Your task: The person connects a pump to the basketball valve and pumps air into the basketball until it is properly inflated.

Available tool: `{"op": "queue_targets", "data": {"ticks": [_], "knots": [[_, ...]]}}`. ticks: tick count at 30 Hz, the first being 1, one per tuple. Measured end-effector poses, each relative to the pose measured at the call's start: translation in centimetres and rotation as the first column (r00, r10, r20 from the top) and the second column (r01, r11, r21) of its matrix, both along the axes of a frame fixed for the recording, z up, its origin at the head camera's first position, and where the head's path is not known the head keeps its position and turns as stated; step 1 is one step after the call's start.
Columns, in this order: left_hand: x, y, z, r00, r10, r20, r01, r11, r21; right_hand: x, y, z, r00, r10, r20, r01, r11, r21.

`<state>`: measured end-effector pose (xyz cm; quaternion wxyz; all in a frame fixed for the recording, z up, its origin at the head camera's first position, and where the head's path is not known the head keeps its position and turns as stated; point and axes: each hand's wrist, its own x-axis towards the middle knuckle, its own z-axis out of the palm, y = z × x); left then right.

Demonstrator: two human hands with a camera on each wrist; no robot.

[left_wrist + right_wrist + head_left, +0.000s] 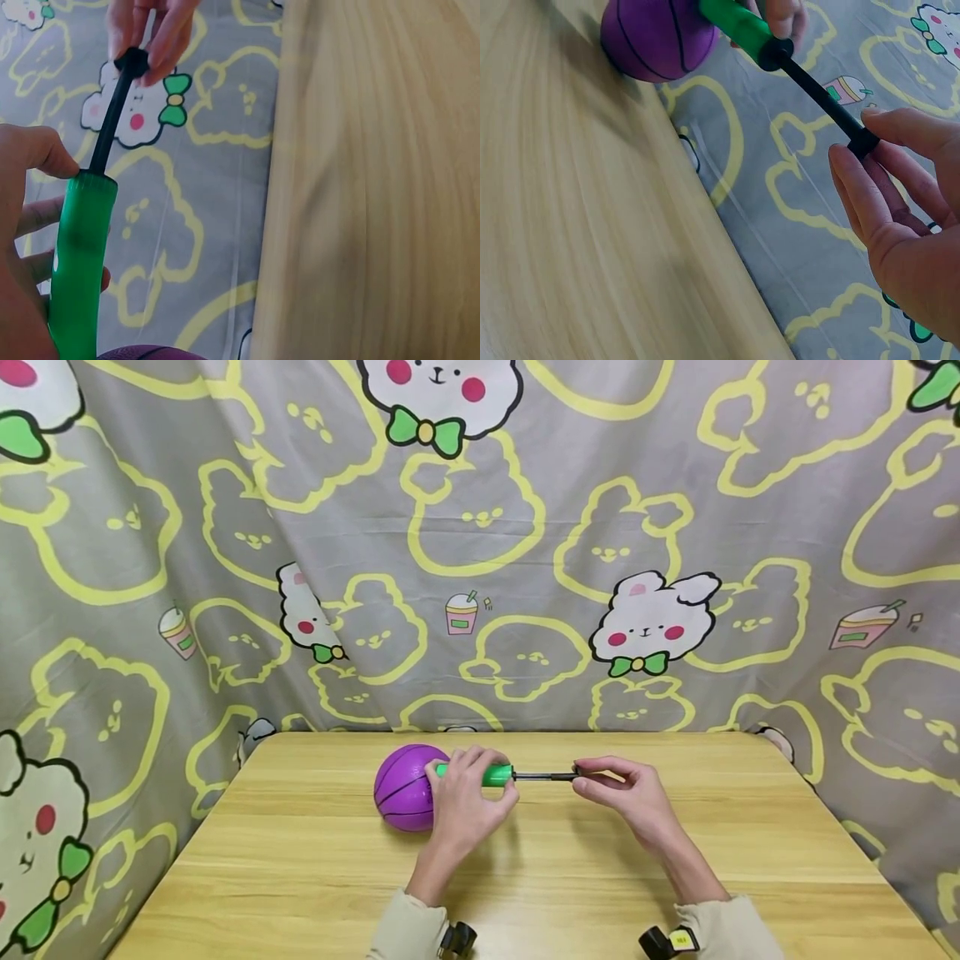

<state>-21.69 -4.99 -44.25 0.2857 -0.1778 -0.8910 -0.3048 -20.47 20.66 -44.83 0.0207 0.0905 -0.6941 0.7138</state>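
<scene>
A green hand pump [81, 255] is held level above the table, its black plunger rod [821, 97] drawn out to the right. My left hand [468, 797] grips the green barrel, thumb near its collar. At the rod's outer end, my right hand [633, 797] pinches the black knob [862, 142] between thumb and fingers. A purple ball with black seam lines [405, 787] sits at the barrel's left end, partly behind my left hand. Where the pump meets the ball is hidden by the hand.
The wooden table [315, 877] spreads under both hands. Behind its far edge hangs a grey curtain [525, 552] with cartoon animal prints, which also runs down both sides. Dark wrist devices [456, 939] sit at the cuffs of the light sleeves.
</scene>
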Motion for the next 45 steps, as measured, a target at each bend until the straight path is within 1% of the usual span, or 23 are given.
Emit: {"op": "queue_targets", "data": {"ticks": [4, 10, 16, 20, 22, 26, 31, 39, 42, 45], "knots": [[0.2, 0.5, 0.0, 1.0, 0.001, -0.014, -0.001, 1.0, -0.009, 0.0, -0.8, -0.2, 1.0, 0.003, 0.013, -0.003, 1.0, -0.028], [0.4, 1.1, -0.3, 1.0, 0.001, -0.022, -0.002, 0.999, -0.038, 0.0, -2.1, -0.7, 1.0, -0.003, 0.015, 0.004, 0.999, -0.038], [0.6, 1.5, -0.5, 1.0, -0.012, -0.025, 0.011, 0.998, -0.059, 0.2, -3.4, -1.2, 1.0, 0.014, 0.023, -0.012, 0.996, -0.089], [0.7, 1.7, -0.4, 0.999, -0.027, -0.017, 0.026, 0.997, -0.071, 0.3, -3.7, -1.1, 0.999, 0.018, 0.032, -0.016, 0.996, -0.086], [0.8, 1.7, -0.4, 1.0, -0.025, -0.017, 0.023, 0.997, -0.076, 0.3, -3.6, -1.0, 0.999, 0.021, 0.039, -0.018, 0.997, -0.075], [0.7, 1.4, -0.3, 1.0, -0.019, -0.019, 0.017, 0.996, -0.089, 0.2, -3.2, -0.7, 0.998, 0.035, 0.055, -0.034, 0.999, -0.033], [0.3, 0.6, -0.2, 1.0, -0.002, -0.023, 0.0, 0.998, -0.063, 0.1, -1.8, -0.5, 0.998, 0.043, 0.052, -0.044, 0.999, 0.005], [-0.3, -0.9, 0.0, 1.0, 0.014, -0.009, -0.014, 1.0, 0.008, 0.0, 0.9, -0.1, 0.999, 0.047, 0.019, -0.047, 0.999, 0.017], [-0.3, -1.1, 0.2, 1.0, 0.016, -0.012, -0.016, 1.0, 0.019, 0.0, 1.5, 0.2, 0.999, 0.048, 0.016, -0.048, 0.999, 0.022], [-0.3, -1.1, 0.3, 1.0, 0.014, 0.001, -0.014, 1.0, 0.01, 0.0, 1.7, 0.4, 0.998, 0.051, 0.021, -0.051, 0.998, 0.023]]}}
